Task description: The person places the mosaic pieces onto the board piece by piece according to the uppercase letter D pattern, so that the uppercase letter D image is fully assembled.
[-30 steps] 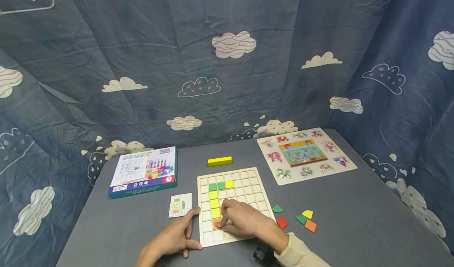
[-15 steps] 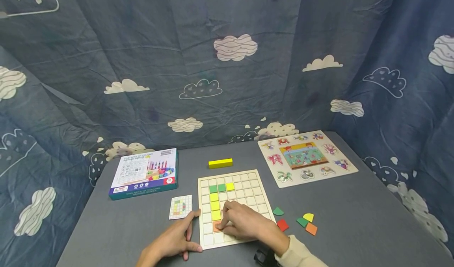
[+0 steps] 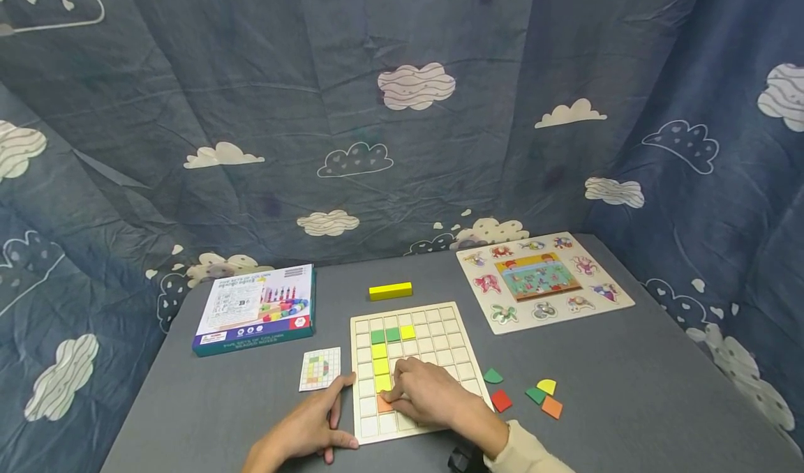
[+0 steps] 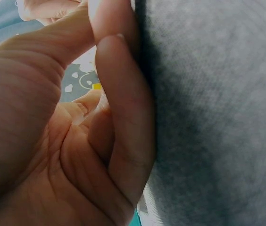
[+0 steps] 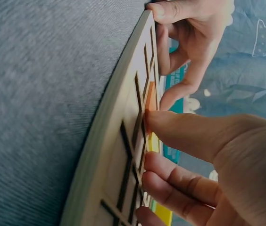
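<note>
In the head view, the left hand (image 3: 304,428) rests at the near left of the grid board (image 3: 442,393), index fingertip against the left edge, thumb at the near corner; its other fingers bend beneath. The right hand (image 3: 430,393) is over the board with its bent index finger and thumb at an orange tile (image 3: 384,404) in the second column. The right wrist view shows the thumb against that orange tile (image 5: 150,96); the index fingertip is hidden there. Yellow tiles (image 3: 380,366) lie above it in the column, with green tiles (image 3: 385,335) and another yellow tile (image 3: 407,331) across the top.
A pattern card (image 3: 320,369) and a box (image 3: 254,309) lie left of the board. Behind it is a yellow bar (image 3: 390,291); a picture puzzle (image 3: 545,282) lies back right. Several loose pieces, including a red one (image 3: 501,400), lie to the right.
The right fingertips have shifted slightly at the orange tile, and more of the tile shows. The left hand stays at the board's edge.
</note>
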Available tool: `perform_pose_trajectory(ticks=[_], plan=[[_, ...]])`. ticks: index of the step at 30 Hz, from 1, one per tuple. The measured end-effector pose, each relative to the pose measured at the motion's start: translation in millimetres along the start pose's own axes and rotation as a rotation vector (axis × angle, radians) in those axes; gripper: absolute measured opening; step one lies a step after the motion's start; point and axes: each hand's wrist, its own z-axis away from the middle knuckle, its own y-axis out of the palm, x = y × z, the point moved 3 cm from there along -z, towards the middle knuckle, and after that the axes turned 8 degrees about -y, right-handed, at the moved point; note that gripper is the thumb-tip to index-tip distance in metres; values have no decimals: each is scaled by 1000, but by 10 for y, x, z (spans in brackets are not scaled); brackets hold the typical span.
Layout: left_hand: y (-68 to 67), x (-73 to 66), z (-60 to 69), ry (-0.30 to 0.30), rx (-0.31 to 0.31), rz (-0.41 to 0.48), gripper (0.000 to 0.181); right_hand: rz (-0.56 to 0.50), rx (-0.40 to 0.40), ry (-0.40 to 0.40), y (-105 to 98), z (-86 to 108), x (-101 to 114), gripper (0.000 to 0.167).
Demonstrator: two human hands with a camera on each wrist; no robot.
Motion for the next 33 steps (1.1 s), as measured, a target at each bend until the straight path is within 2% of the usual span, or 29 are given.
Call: perform_pose_trajectory(ticks=[4, 12, 26, 33], plan=[[4, 12, -7, -9, 3, 10, 98, 27, -47, 8, 13, -4, 12, 12], [16, 36, -18, 6, 1, 11, 96, 106, -116, -26, 41, -19, 43, 10], [-8, 9, -4, -1, -3, 3, 97, 120, -119, -47, 28, -32, 65, 16], [5, 15, -1, -13, -7, -5, 97, 180, -112, -59, 38, -36, 77, 12]])
